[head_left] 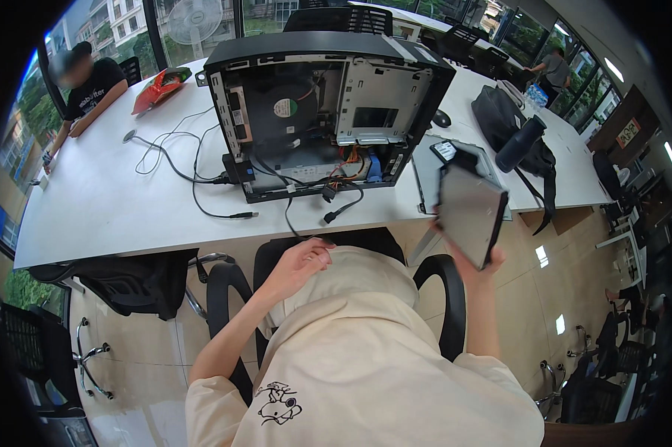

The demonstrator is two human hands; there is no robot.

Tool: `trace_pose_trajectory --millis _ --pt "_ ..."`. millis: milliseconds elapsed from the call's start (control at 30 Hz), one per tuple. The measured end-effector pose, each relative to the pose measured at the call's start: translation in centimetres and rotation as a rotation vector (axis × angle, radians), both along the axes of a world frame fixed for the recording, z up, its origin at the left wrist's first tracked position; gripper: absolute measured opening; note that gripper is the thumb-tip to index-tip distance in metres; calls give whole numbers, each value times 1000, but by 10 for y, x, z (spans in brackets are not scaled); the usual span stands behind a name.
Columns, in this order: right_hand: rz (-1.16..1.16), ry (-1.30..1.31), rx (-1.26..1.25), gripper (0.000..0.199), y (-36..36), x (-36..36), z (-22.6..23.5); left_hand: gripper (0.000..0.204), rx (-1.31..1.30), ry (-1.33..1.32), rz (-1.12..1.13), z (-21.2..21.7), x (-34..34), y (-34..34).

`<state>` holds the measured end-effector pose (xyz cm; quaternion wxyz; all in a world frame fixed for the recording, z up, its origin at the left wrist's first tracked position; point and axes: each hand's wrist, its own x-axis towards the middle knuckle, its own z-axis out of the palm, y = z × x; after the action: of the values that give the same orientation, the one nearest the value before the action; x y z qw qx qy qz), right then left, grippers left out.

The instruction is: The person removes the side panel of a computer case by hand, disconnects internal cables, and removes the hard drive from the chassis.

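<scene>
My right hand (479,262) grips the lower end of a flat grey metal box with black edges (470,205), raised and tilted over the table's front edge. Motion blurs it slightly. My left hand (304,262) is above my lap, fingers curled in. A dark bit shows at its fingertips, but I cannot make out whether it is held. Ahead stands a black desktop computer case (328,45), its side open. Inside are a round fan label (284,108), a metal bracket (384,93) and coloured wires (354,155). Loose black cables (334,190) hang out of its lower front.
On the white table (90,201), a grey cable (157,150) and a red packet (157,91) lie left. At right are a small labelled drive (444,151) on a grey mat, a mouse (442,119), a dark bottle (521,143) and a backpack (496,112). Another person (90,89) sits far left.
</scene>
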<state>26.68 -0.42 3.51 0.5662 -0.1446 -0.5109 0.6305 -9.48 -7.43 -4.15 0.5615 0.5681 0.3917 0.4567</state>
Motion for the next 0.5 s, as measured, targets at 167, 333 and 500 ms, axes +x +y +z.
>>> trace_pose_trajectory --millis 167,333,500 --pt "655 31 -248 129 -22 -83 -21 42 -117 -151 -180 1 0 -9" --pt "697 188 -581 120 -46 -114 -45 56 159 -108 -31 31 11 -33" --pt "785 93 -683 107 -52 -118 -46 51 93 -242 201 29 8 -34"
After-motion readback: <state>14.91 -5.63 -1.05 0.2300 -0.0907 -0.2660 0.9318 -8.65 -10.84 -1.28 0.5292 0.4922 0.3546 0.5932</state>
